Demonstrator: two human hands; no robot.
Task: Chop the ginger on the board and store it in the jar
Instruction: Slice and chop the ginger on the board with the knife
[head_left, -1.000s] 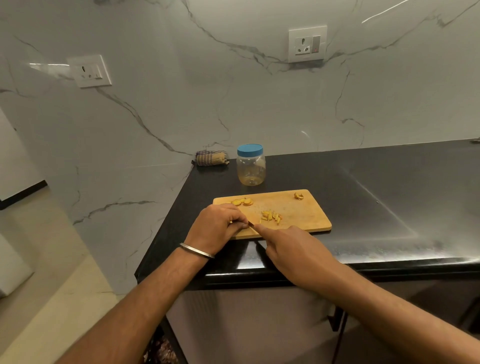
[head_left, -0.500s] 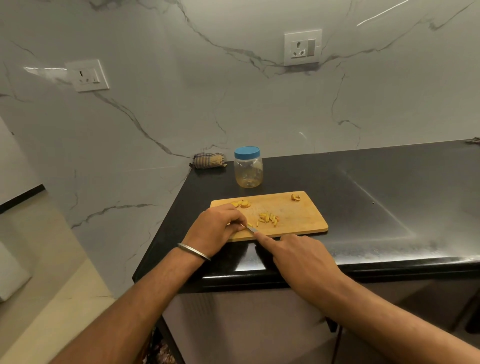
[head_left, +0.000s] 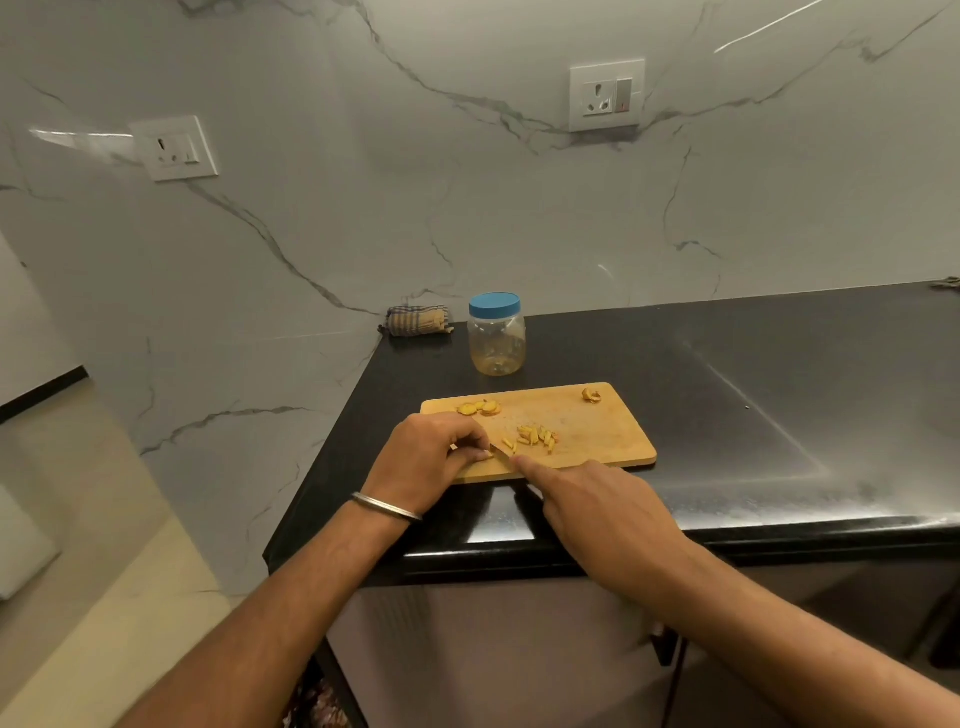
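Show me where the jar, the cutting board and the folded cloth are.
jar (head_left: 496, 343): head view, on its clear body.
cutting board (head_left: 602, 431): head view, on bare wood at right.
folded cloth (head_left: 418, 320): head view, on its middle.

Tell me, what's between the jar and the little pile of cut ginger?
In the head view, only bare board and a strip of black counter lie between the jar and the ginger strips.

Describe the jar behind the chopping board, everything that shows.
The jar is a small, clear, plastic-looking container with a round blue screw lid, shut. It stands upright on the black counter, just beyond the far edge of the wooden chopping board and apart from it. Its walls look yellowish near the bottom; whether anything lies inside cannot be told. Neither hand touches it.
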